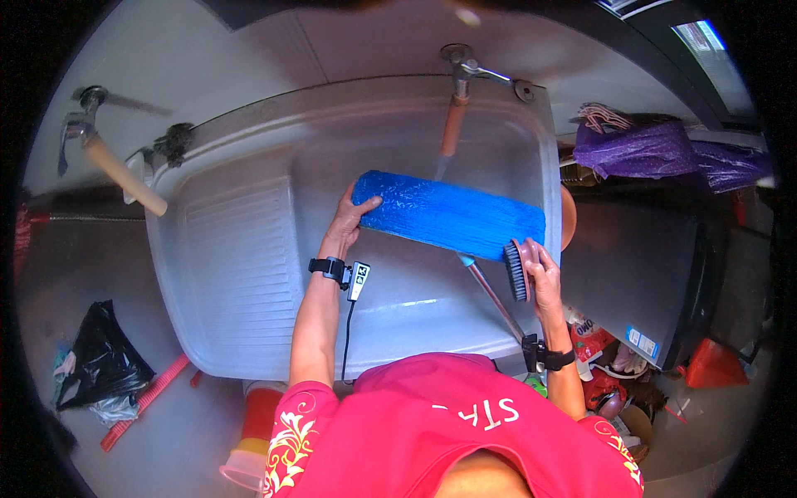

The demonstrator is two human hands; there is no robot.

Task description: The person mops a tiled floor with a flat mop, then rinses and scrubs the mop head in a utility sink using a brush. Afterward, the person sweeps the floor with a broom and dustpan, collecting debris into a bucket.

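Note:
A blue flat mop head (448, 211) is held over the laundry sink (236, 348), its wet-looking pile facing up. My left hand (350, 218) grips its left end, thumb on top. In my right hand (543, 271) is a scrubbing brush (518, 271) with a pinkish back and dark bristles, at the mop head's right end. From beneath the mop head a metal mop pole (495, 292) with a light-blue joint slants down over the sink's front rim. Behind the mop head, water runs from an orange-brown hose (453, 127) fitted on a tap (462, 68).
A second tap (78, 127) with a beige hose (127, 177) is at left. Ribbed washboard (240, 255) fills the sink's left part. A dark appliance (629, 274) stands right of it; detergent bags (588, 339) lie below. On the left floor is a black plastic bag (106, 355).

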